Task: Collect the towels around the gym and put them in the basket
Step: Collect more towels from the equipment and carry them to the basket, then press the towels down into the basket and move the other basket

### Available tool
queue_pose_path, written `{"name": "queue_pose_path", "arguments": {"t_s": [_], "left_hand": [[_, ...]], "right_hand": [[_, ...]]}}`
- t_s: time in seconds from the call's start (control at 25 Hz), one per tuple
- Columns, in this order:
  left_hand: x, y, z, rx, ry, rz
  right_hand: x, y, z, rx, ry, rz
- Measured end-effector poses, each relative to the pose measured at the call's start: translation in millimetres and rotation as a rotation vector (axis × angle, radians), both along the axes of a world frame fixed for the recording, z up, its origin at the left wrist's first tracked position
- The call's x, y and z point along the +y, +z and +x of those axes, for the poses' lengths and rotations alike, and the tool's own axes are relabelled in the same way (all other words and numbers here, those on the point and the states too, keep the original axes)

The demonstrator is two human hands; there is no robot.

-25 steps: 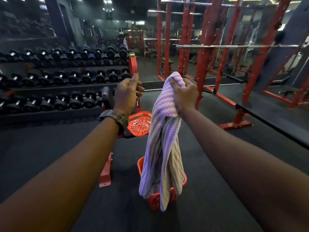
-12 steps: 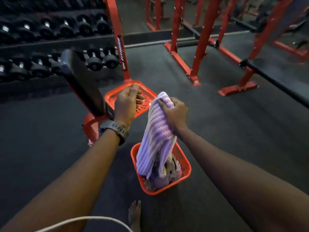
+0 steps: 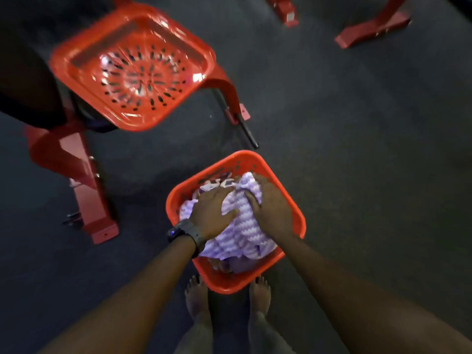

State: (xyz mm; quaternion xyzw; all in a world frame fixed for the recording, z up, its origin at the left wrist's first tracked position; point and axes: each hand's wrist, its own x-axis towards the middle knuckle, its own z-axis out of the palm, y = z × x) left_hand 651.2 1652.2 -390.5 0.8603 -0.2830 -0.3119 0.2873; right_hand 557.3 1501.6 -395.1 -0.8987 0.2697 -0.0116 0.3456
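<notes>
An orange plastic basket (image 3: 297, 213) stands on the dark floor just in front of my bare feet. A purple and white striped towel (image 3: 242, 227) lies bunched on top of other cloth inside it, up to the rim. My left hand (image 3: 213, 213), with a watch on the wrist, lies flat on the towel's left side with fingers spread. My right hand (image 3: 272, 205) is on the towel's right side, thumb and fingers closed on a fold near the far rim.
A second orange perforated basket (image 3: 132, 72) sits on a red bench frame (image 3: 86, 195) at upper left, beside a black pad (image 3: 25, 85). A black handle (image 3: 246, 130) sticks out toward the basket. Red rack feet (image 3: 370, 29) stand at the top right.
The view has tipped down from the gym to the floor. My right hand lowered the towel into the basket, and my left hand came down flat onto it.
</notes>
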Motion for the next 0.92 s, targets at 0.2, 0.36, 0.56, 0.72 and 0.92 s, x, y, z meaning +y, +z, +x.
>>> {"name": "queue_pose_path", "arguments": {"t_s": [0.2, 0.36, 0.56, 0.72, 0.92], "left_hand": [[-1.9, -148.6, -28.0, 0.07, 0.098, 0.315], [-4.1, -208.4, -40.8, -0.026, 0.158, 0.255], [-14.6, -276.9, -57.6, -0.176, 0.156, 0.353], [-27.4, -297.3, -51.0, -0.154, 0.094, 0.378], [-17.1, -229.9, -18.4, 0.147, 0.105, 0.224]], "right_hand": [[0.0, -136.0, 0.5, 0.145, 0.078, -0.177], [-0.9, -202.4, 9.3, 0.125, 0.054, -0.218], [-5.9, -278.4, 4.2, 0.07, 0.093, -0.333], [-20.6, -291.9, 11.1, 0.29, 0.133, -0.366], [-26.5, -212.0, 28.6, 0.195, 0.162, -0.203]]}}
